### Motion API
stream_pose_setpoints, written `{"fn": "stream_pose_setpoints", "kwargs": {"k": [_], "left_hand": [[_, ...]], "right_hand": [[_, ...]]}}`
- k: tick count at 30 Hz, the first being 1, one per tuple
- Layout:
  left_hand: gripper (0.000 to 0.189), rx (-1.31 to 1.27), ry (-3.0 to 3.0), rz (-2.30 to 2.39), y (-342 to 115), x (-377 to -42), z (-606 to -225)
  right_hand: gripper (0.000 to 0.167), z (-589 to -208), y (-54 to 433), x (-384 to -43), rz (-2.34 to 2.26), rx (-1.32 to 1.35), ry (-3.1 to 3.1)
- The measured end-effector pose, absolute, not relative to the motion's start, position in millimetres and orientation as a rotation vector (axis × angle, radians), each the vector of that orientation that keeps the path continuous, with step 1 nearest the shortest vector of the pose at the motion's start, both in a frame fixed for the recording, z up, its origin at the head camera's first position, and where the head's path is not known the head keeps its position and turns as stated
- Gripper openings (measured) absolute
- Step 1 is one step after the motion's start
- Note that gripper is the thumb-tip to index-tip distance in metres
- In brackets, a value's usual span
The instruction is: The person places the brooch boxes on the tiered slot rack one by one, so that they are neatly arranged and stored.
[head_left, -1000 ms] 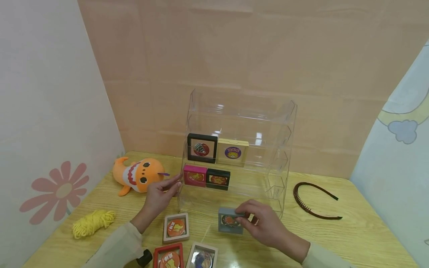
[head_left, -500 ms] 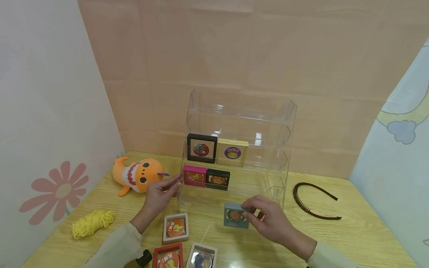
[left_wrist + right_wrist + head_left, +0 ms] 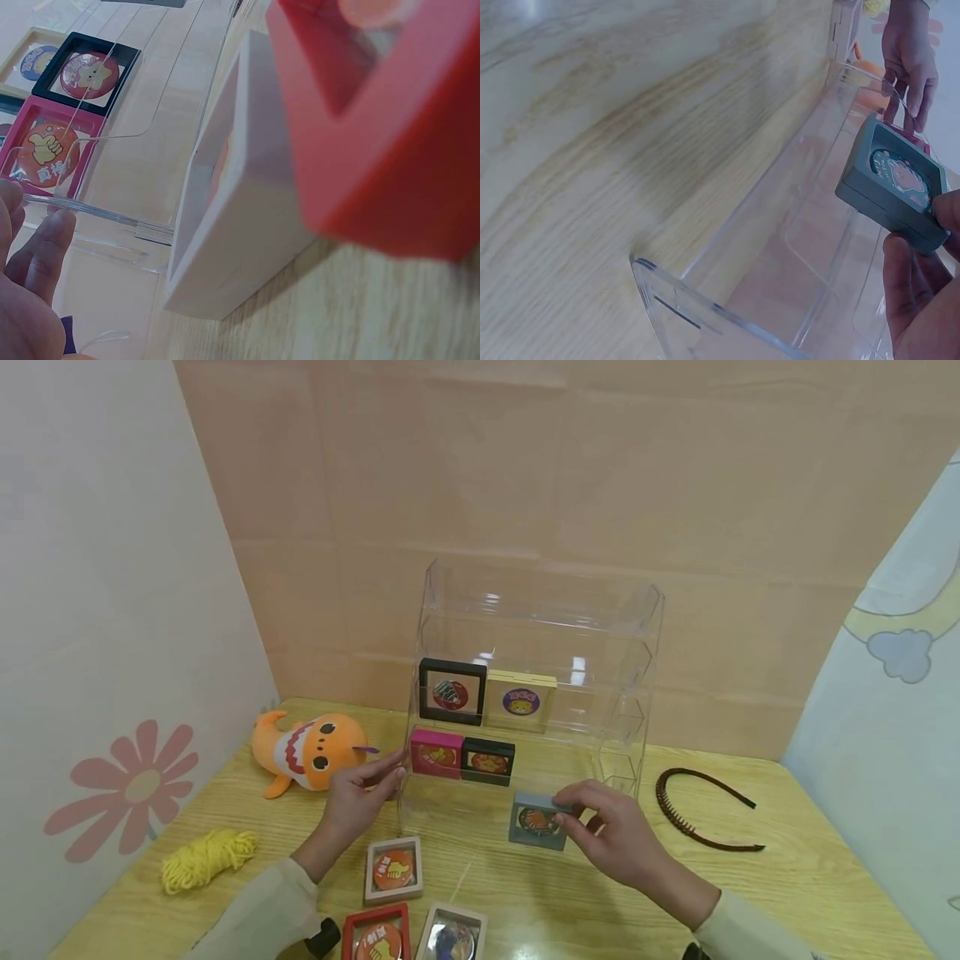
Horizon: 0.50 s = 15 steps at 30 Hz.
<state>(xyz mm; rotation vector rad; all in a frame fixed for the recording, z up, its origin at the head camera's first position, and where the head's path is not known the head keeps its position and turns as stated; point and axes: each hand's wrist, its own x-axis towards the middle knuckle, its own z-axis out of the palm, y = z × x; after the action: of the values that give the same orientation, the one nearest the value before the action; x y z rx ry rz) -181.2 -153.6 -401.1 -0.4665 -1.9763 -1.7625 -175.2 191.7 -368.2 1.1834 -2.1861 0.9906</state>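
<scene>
My right hand (image 3: 617, 837) pinches a small grey-blue framed box (image 3: 537, 821) by its right side, in front of the lower part of a clear display rack (image 3: 525, 618). In the right wrist view the box (image 3: 896, 180) is tilted and shows a round badge inside. At the rack's left edge, my left hand (image 3: 358, 803) holds the clear side panel between thumb and fingers. Inside the rack, a pink framed box (image 3: 437, 755) and a black framed box (image 3: 488, 762) stand side by side. One tier higher are a larger black frame (image 3: 452, 692) and a cream frame (image 3: 521, 702).
On the table before the rack lie a beige framed box (image 3: 393, 870), a red one (image 3: 377, 935) and another pale one (image 3: 452, 935). An orange plush shark (image 3: 315, 752) and yellow yarn (image 3: 208, 860) are on the left. A brown headband (image 3: 675, 814) lies to the right.
My right hand has lifted the grey-blue framed box up and to the right, closer to the rack's lower tier. The left hand stays at the rack's edge.
</scene>
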Motion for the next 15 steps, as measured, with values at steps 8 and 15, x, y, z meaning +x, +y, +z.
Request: {"fn": "stream_pose_setpoints", "kwargs": {"k": [8, 15], "left_hand": [[0.025, -0.459, -1.981, -1.769, -153.4, -180.6, -401.0], [0.025, -0.449, -1.982, -1.783, -153.3, -180.5, -400.7]], "right_hand": [[0.032, -364.5, 193.3, -177.2, 0.965, 1.170, -2.165], [0.032, -356.6, 196.5, -181.3, 0.917, 1.137, -2.156]]}}
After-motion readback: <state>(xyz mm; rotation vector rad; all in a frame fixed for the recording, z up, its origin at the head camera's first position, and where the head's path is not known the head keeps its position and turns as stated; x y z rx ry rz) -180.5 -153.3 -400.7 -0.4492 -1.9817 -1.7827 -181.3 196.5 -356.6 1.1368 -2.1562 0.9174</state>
